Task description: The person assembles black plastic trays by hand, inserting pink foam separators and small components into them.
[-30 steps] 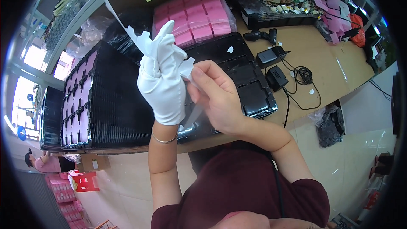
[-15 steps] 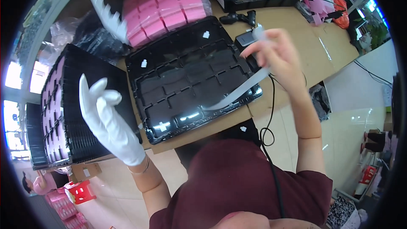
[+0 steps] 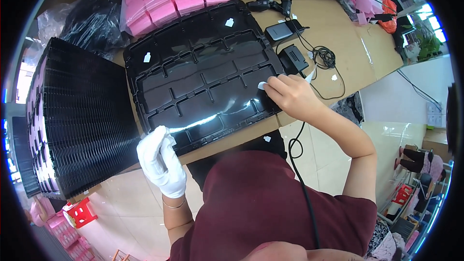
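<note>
Currently, black tray is lying between both hands; bare right hand is pinching white slip; gloved left hand is curling inward, can't tell if holding anything.

Maroon short-sleeved top, white glove

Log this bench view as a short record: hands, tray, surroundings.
left_hand: white-gloved left hand, fingertips at the near left corner of the black tray; grip unclear
right_hand: bare right hand, pinching a small white piece by the tray's right edge
tray: flat on the bench, divided into compartments
on_tray: far left tag and far right tag, both white
left: tray stack
behind: plastic-wrapped pink blocks
right: coiled cable
</note>
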